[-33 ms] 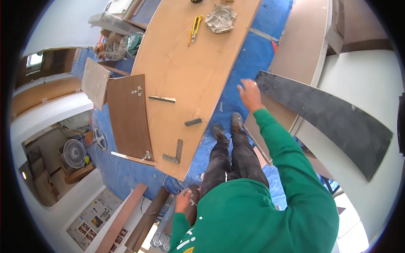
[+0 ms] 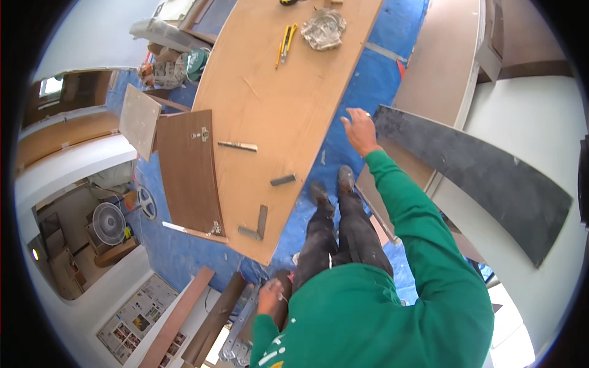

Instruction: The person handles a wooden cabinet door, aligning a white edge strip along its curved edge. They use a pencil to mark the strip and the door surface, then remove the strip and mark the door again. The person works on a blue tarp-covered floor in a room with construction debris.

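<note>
Reads as a between-grips moment: no tool in use, nothing visibly being worked. Right hand is up at the left end of the black panel, thumb apart, fingers loosely bent, gap between them, nothing in it that I can see. Contact with the panel: can't tell, it's just beside or overlapping in view.

Panel lies right of the person, long and slanting, near end by the hand, far end off to the right. Left hand hangs low at the person's side, fingers partly curled; can't tell how far open, or whether the pale bit by it is held. Brown boards are near it.

Next move, my judgement: if the panel is to be handled, right fingers need to close on its edge, and its length suggests a second hand for support. If it's the bench, both hands are well clear of the square, grey block and strip; the knife is up at the far end. Door with hinges sits at the bench's left edge.

Writing: printed sheet lower left has photos and text, too small to read. Sweatshirt has white marks and some yellow, cut off by the frame. No legible tool labels.
</note>
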### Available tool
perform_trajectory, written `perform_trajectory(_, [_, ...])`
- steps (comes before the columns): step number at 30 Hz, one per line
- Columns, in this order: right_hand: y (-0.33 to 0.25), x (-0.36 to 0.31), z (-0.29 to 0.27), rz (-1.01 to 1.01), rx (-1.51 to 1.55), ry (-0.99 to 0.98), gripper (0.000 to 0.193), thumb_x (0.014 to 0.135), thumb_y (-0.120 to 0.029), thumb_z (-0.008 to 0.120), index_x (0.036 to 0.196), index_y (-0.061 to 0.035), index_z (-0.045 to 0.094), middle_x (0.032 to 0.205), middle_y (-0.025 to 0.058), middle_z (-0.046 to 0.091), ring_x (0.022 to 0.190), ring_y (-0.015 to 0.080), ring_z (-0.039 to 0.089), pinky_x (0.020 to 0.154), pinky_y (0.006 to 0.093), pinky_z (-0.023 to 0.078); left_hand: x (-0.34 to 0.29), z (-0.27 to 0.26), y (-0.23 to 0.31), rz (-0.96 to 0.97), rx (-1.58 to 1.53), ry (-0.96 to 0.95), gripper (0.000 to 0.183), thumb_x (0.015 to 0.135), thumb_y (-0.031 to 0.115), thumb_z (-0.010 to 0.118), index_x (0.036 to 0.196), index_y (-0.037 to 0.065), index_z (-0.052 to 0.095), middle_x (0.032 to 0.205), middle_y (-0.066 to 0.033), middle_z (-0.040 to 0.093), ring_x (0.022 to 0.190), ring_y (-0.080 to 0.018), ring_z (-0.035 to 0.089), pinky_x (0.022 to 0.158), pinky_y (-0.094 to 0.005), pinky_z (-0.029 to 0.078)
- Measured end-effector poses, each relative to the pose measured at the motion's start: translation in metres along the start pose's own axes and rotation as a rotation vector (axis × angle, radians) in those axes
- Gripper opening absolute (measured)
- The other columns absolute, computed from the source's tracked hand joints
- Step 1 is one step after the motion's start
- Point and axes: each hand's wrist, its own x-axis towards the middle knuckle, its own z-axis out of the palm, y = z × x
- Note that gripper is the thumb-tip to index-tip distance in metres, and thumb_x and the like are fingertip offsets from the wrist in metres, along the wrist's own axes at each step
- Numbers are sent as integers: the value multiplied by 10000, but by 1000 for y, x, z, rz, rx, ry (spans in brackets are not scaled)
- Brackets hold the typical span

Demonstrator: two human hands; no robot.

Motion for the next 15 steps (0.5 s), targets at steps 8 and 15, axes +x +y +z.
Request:
perform_trajectory(8, [-23,153,117,64,-139,-87,230,1054,-205,676,1171,-12,714,1188,222,701,1172,437,691,1001,557,582,-47,46,-135,-254,-230,143,274,1092,195,721,1303,35,792,997,-31,784,772,-130,684,646,-300,531])
perform_trajectory(15, [85,181,159,-462,-519,16,133,1010,-154,603,1026,-65,700,1046,198,688,1004,408,683,834,547,555,-32,50,-121,-144,-112,122,453,1097,370,737,1357,2,785,1000,-100,813,881,-194,746,800,-404,588])
